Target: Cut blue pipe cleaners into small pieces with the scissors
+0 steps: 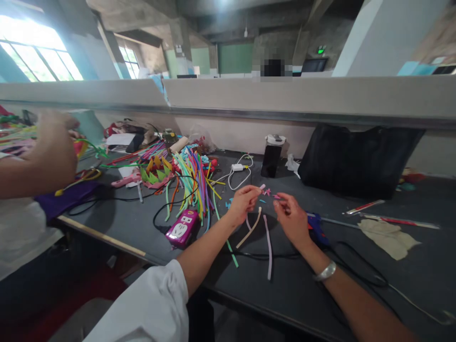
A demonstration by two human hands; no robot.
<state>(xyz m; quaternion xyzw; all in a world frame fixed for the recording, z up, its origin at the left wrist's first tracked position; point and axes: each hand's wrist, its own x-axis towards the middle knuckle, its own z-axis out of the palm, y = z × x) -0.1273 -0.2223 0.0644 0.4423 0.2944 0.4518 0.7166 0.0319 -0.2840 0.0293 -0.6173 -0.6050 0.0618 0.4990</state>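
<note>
From where I stand, left to right. Far left: 1 co-worker's forearm (42,161), blurred, above 1 purple cloth (67,198). Next, 1 crown (156,174) with orange and green points, then 1 heap of coloured strips (194,183), too tangled to count. In front of it, 1 purple power socket (183,229). Person's left hand (245,202): fingers closed, pinching 1 pale pink piece (262,186), tip sticking out past the fingertips. Loose on the bench below, apart from each other: 1 beige strip (250,229), 1 lilac strip (268,247). Behind the hands, 1 dark bottle (271,156), white lid, upright. Right hand (289,216): fingers curled, right at 1 small pink bit (276,196); can't tell if it's gripped. 1 bracelet (326,271) on that wrist. Just beside it, 1 blue glue gun (316,228), partly hidden. Behind, 1 black bag (356,161). Far right: 2 slim red-marked packets (406,222), 1 beige cloth (390,236).
</note>
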